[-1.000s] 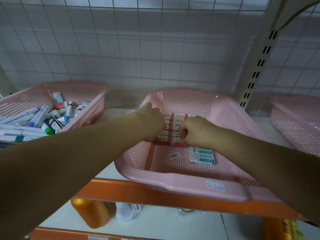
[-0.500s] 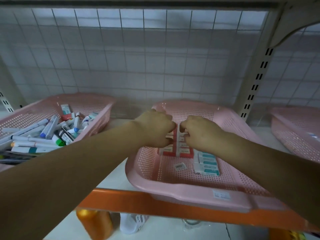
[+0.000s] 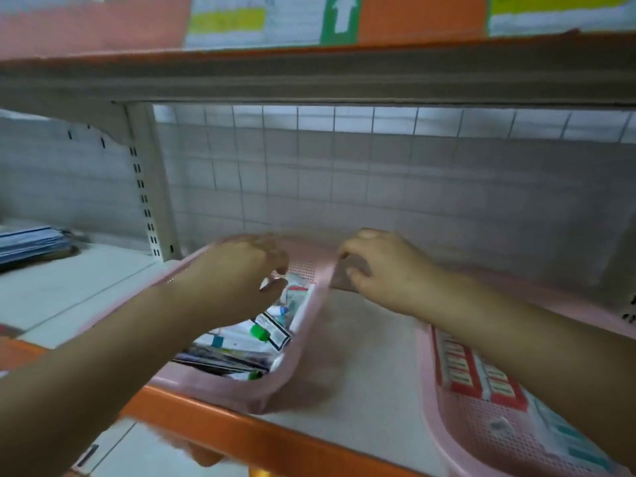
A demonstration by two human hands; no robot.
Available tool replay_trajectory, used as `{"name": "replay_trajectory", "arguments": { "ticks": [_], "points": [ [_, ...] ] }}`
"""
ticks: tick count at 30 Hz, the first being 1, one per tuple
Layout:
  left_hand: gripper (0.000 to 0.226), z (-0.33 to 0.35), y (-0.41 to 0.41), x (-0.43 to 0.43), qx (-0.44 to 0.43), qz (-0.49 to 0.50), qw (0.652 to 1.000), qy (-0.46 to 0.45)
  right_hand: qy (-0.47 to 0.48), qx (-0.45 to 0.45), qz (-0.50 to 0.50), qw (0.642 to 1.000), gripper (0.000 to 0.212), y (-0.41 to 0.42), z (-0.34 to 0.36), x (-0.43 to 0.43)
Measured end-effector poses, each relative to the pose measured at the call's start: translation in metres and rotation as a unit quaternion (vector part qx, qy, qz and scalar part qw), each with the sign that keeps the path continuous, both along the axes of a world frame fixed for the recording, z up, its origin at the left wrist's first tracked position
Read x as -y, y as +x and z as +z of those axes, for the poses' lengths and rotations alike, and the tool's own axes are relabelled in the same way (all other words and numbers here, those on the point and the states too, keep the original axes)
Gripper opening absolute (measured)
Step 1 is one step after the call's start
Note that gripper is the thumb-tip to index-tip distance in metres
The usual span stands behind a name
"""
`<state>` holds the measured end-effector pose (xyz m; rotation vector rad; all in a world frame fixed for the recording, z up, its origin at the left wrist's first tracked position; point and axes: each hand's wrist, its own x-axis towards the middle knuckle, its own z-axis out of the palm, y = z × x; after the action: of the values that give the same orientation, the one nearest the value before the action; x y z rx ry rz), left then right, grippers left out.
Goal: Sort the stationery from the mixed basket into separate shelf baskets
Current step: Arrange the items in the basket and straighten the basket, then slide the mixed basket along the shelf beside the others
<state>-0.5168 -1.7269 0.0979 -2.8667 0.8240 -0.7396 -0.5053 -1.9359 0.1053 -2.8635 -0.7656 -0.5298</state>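
Note:
The pink mixed basket [image 3: 220, 390] sits at the middle left of the shelf, with markers and pens [image 3: 261, 333] piled in it. My left hand [image 3: 237, 280] hovers over its far end, thumb and fingers loosely curled just above the items, nothing visibly held. My right hand [image 3: 382, 270] is beside the basket's far right corner, fingers loosely curled, fingertips at the rim. A second pink basket [image 3: 426, 373] at lower right holds rows of red boxes [image 3: 461, 373] and teal-and-white boxes [image 3: 568, 442]; my right forearm passes over it.
The white shelf board [image 3: 361, 356] shows between the two baskets, behind an orange front edge [image 3: 275, 438]. A slotted upright post [image 3: 151, 194] stands at back left, with a stack of blue papers [image 3: 31, 242] beyond it. The upper shelf [image 3: 309, 80] hangs low overhead.
Both hands have left the red boxes in the right basket and moved left to the mixed basket. The view has swung left and up, so the mixed basket is now in the middle.

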Motion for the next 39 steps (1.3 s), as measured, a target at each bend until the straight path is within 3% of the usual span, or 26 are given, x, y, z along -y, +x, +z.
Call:
{"name": "replay_trajectory", "arguments": {
  "ticks": [2,5,10,14,18,22,27,32,36,39],
  "points": [
    [0.043,-0.005,-0.001,-0.031,-0.014,0.017,1.0,-0.015,-0.008,-0.019,0.013,1.0,0.031,0.01,-0.004,-0.029],
    [0.025,-0.014,0.001,-0.072,-0.046,0.065,0.997,-0.019,-0.02,-0.047,0.02,0.998,0.029,0.023,-0.014,-0.07],
    [0.024,-0.031,0.008,-0.125,-0.085,0.087,0.989,-0.082,-0.072,-0.116,-0.022,0.99,0.03,0.05,-0.036,-0.122],
    [0.024,-0.038,0.019,-0.145,-0.1,0.058,0.988,-0.107,-0.032,-0.203,-0.091,0.974,0.014,0.072,-0.054,-0.153],
    [0.023,-0.039,0.037,-0.153,-0.122,0.031,0.982,-0.142,0.013,-0.276,-0.144,0.95,0.035,0.097,-0.072,-0.169],
    [0.016,-0.037,0.063,-0.144,-0.169,0.02,0.962,-0.213,0.046,-0.284,-0.193,0.938,0.029,0.119,-0.088,-0.168],
    [0.015,-0.036,0.099,-0.118,-0.257,0.04,0.891,-0.373,0.08,-0.278,-0.229,0.929,0.037,0.13,-0.095,-0.165],
    [0.024,-0.057,0.123,-0.111,-0.288,0.09,0.76,-0.575,0.101,-0.152,-0.19,0.965,0.023,0.116,-0.084,-0.168],
    [0.029,-0.061,0.127,-0.117,-0.371,0.047,0.616,-0.693,0.183,-0.129,-0.051,0.973,0.017,0.1,-0.076,-0.18],
    [0.012,-0.06,0.122,-0.116,-0.361,-0.006,0.609,-0.706,0.197,-0.169,0.012,0.966,0.019,0.096,-0.075,-0.184]
  ]
}}
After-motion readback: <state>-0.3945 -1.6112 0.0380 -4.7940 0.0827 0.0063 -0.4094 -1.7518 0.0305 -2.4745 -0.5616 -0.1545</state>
